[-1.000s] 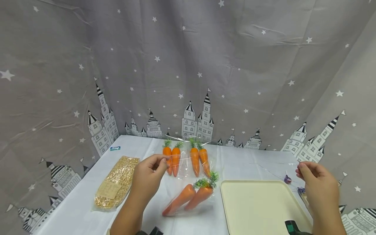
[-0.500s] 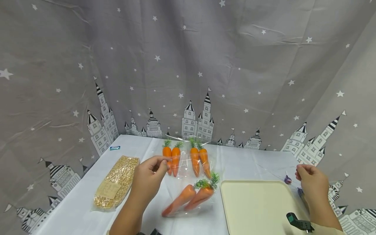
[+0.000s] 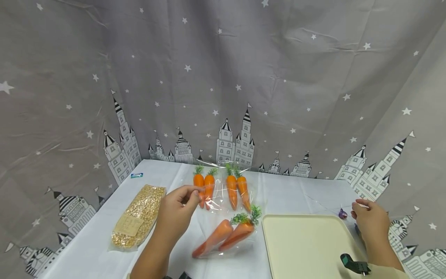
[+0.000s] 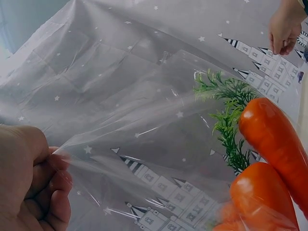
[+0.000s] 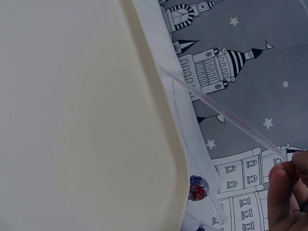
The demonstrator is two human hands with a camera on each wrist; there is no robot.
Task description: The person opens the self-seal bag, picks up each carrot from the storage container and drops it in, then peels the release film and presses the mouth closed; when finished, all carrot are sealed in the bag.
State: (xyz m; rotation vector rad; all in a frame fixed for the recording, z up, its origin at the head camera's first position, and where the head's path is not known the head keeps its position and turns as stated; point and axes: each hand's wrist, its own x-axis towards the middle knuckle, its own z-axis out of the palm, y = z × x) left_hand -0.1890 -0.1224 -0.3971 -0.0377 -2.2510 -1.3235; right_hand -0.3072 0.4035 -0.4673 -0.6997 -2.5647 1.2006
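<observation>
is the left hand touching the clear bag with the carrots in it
Touching. The left wrist view shows the left hand pinching the edge of the clear bag between thumb and fingers, with the carrots inside it.

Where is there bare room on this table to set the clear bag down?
The cream plastic tray is bare. Open white tablecloth lies behind it, between the bagged orange carrots and the right hand. The strip between the packet of yellow kernels and the carrots is crowded; the left hand holds film there.
</observation>
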